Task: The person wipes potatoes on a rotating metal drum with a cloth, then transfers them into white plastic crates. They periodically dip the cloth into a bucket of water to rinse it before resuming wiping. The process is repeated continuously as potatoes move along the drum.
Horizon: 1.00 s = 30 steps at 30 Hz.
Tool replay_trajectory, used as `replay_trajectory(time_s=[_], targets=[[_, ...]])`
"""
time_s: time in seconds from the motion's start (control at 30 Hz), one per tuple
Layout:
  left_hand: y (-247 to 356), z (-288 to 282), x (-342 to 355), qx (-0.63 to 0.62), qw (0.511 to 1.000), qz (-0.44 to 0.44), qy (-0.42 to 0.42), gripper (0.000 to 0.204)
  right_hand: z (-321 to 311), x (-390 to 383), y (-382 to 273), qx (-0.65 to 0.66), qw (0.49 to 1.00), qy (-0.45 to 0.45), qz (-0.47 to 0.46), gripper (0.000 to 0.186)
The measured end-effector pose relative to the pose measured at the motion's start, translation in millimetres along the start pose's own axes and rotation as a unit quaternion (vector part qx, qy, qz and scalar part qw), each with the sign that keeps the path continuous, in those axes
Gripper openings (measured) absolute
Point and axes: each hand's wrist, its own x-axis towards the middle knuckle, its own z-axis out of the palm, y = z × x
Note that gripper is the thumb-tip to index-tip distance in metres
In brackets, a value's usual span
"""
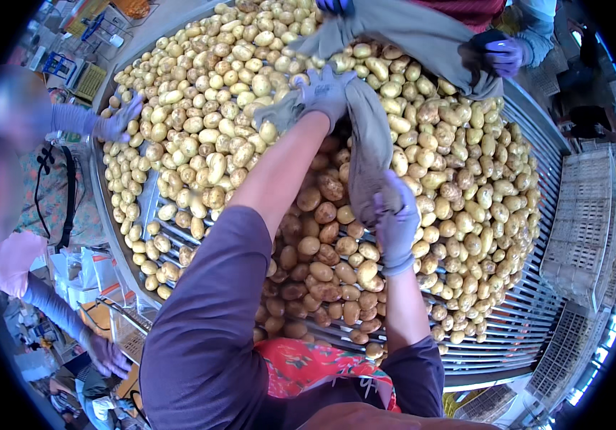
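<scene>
From the head view, the left hand (326,92) and right hand (396,222), both gloved, each had a closed grip on the grey sack (369,136) over the potatoes (207,122). Emptying seemed underway; next, probably lifting the sack clear.

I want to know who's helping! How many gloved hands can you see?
6. The left hand and right hand grip the grey sack; two co-worker hands up top; two at left. Others may be hidden.
</scene>
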Motion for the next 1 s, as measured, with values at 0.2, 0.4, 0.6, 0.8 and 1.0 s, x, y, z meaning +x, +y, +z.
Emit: replay_trajectory(time_s=[0.2, 0.4, 0.6, 0.8, 1.0], targets=[[-55, -30, -95, -0.011, 0.977, 0.160, -0.140, 0.064, -38, -45, -13, -0.182, 0.980, -0.008, -0.077, 0.042], [-94, -55, -204, 0.105, 0.933, 0.333, -0.088, 0.060, -38, -107, -2, -0.414, 0.879, -0.081, -0.220, 0.057], [-49, -35, -198, -0.018, 0.995, 0.098, 0.021, 0.057, -24, -94, -13, -0.501, 0.826, -0.115, -0.233, 0.052], [-82, -44, -339, 0.069, 0.961, 0.259, 0.061, 0.041, -72, -185, -7, -0.475, 0.837, -0.098, -0.253, 0.043], [-30, -76, -271, -0.563, 0.798, 0.113, -0.180, 0.027, -74, -130, -54, -0.517, 0.783, -0.158, -0.309, 0.036]])
